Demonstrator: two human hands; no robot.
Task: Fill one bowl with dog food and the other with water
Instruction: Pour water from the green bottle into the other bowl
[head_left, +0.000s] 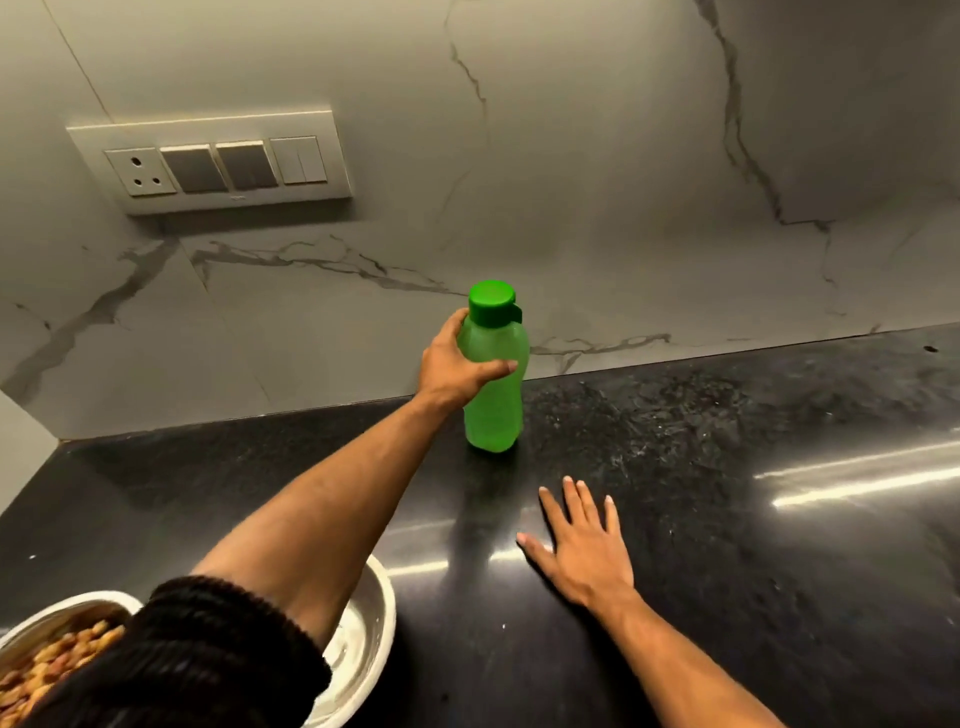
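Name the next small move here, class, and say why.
Probably lift the bottle toward the second bowl: the left hand grips it, cap still on, and the first bowl already holds food.

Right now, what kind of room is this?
Most likely a home kitchen: a polished black stone countertop meets a white marble-look backsplash with a wall-mounted switch-and-socket panel. The left hand grips a green plastic bottle near a steel bowl of dog kibble.

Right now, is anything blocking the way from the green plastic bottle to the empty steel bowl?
Only the left forearm above the empty steel bowl; the left hand holds the capped green plastic bottle.
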